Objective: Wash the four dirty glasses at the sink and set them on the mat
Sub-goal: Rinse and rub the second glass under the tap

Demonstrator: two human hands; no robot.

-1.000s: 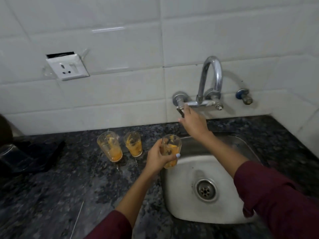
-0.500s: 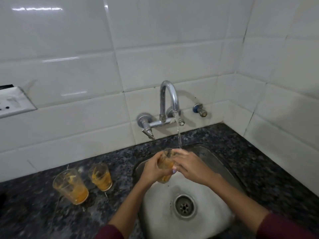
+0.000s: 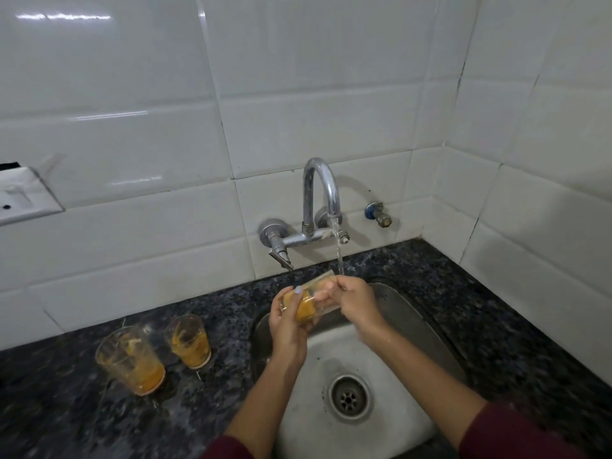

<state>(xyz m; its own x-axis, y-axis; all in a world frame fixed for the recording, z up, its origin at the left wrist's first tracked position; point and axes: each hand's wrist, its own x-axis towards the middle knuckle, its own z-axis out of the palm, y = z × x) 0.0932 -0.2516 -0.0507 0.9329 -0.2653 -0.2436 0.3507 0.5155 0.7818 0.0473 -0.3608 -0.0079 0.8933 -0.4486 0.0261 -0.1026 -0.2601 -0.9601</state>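
Over sink [image 3: 414, 313], left grip [image 3: 286, 329] and right grip [image 3: 356, 301] clasp tilted glass [image 3: 306, 304].

Both forearms are bare. Dark maroon sleeves end below the elbows, one on the left arm [image 3: 228, 448] and one on the right arm [image 3: 510, 432]. The left hand [image 3: 284, 326] has a pale blue painted thumbnail.

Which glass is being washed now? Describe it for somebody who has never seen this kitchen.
Start at the steel sink set in the dark speckled counter. Above its basin, under the running tap, both hands hold a glass tilted on its side. The two other dirty glasses stand upright on the counter to the sink's left, untouched.
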